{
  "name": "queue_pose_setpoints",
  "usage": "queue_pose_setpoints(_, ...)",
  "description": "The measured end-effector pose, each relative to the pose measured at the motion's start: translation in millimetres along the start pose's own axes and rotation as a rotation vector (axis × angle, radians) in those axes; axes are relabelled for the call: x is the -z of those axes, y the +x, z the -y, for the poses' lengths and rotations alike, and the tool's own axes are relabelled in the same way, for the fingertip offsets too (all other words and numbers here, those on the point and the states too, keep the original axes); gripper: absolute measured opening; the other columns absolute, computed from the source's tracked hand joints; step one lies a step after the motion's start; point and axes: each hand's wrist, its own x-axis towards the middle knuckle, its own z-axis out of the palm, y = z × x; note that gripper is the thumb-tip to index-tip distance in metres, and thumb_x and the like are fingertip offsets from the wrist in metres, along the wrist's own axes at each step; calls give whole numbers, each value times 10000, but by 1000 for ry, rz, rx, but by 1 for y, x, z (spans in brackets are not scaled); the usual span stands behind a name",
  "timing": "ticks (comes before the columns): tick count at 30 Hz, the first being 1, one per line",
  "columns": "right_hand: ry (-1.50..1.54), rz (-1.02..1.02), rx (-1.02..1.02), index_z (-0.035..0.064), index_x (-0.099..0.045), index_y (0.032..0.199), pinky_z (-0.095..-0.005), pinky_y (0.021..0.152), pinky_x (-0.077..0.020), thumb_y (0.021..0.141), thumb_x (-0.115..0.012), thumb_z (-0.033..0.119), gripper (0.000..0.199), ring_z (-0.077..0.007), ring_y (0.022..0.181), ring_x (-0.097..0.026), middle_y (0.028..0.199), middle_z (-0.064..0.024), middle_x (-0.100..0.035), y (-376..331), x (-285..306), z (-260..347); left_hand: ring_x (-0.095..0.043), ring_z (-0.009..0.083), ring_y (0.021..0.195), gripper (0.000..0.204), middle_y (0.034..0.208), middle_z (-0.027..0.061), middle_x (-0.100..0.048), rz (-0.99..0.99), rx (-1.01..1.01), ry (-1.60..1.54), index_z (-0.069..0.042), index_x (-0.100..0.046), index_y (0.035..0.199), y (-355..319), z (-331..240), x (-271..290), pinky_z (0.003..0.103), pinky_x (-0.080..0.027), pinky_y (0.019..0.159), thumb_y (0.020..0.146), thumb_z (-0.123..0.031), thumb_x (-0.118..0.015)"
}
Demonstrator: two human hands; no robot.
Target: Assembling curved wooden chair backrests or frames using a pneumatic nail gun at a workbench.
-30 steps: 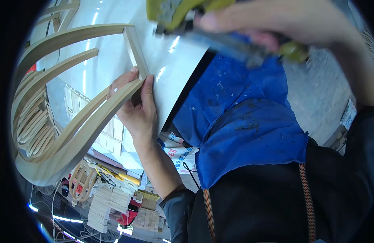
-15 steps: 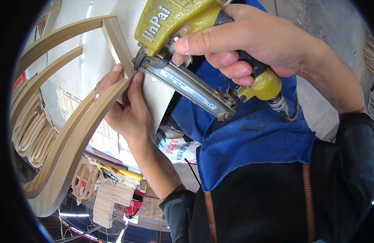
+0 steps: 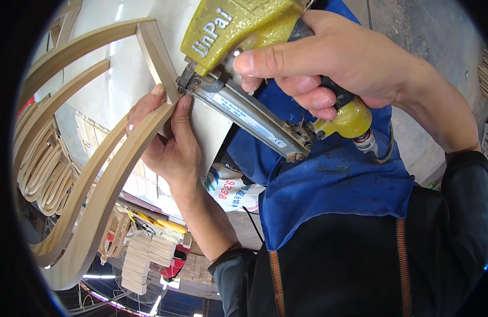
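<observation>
1. Yellow nail gun [image 3: 238, 37], metal-bodied with a grey magazine [image 3: 252, 121] running down to the right, is gripped in the right hand [image 3: 339, 63]; the fingers are wrapped tight round its dark handle, the thumb lying along the top.
2. Nose of the gun is pressed against the joint where a short straight rail [image 3: 156, 55] meets a curved rail [image 3: 104, 195] of a pale wooden frame.
3. Left hand [image 3: 167, 142] clasps the curved rail just below that joint, fingers closed round the wood, thumb tip touching the gun's nose and a fingertip on the short rail.
4. Two further curved rails [image 3: 69, 74] of the same frame arc up to the left, well apart from the hands.
5. Air hose fitting [image 3: 368, 145] hangs from the handle's base, just beside the blue apron [image 3: 333, 190] worn over dark clothing.
6. White surface [image 3: 122, 79] lies behind the frame.
7. Containers: a white printed sack [image 3: 228, 193] shows below the left wrist; its contents cannot be seen.
8. Stacked small wood blocks [image 3: 143, 259] and a bundle of bent wood strips [image 3: 40, 169] lie lower left, behind the frame and partly hidden by it.
9. Grey floor [image 3: 434, 42] shows at upper right.
</observation>
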Motion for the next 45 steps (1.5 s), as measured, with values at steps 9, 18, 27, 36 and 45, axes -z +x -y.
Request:
queue_pose_setpoints(9,-278,-295,281,-22,-690,1051,-218,415,-357,999,-684,380,405,-26,428,-406,551,74,-395,11,-11,-28,-624,230,1160,388,1235,136,-643,3,9,-3,13,-603,1230,-2,2,1,370,-470,1066,883,52,-771)
queue_pose_setpoints(18,-327,-278,356,-28,-691,1052,-220,423,-363,993,-694,387,419,-32,435,-415,549,71,-385,10,-5,-37,-627,229,1154,402,1241,141,-645,-11,13,41,-2,-606,1247,-1,0,4,358,-484,1047,884,57,-767)
queue_pose_setpoints(27,-1409,-624,553,6,-614,954,-318,520,-478,944,-666,198,199,-192,559,-604,636,-73,-608,-80,-67,18,-620,250,1158,330,1214,140,-663,254,-116,48,9,-634,1228,9,-5,38,367,-471,1036,906,75,-666)
queue_pose_setpoints(36,-2542,-665,930,-42,-559,719,-352,441,-508,822,-605,125,201,-220,574,-696,599,-140,-633,-56,-18,24,-602,223,1225,517,1431,165,-593,195,400,-403,30,-456,1522,63,-21,43,364,-484,1046,1034,-82,-587)
queue_pose_setpoints(45,-2447,-923,1568,6,-710,913,-260,546,-431,751,-689,179,238,-111,574,-553,623,25,-518,-4,11,13,-645,245,1230,420,1329,211,-671,106,411,-458,45,-622,1360,101,-16,-1,346,-504,1077,946,39,-692)
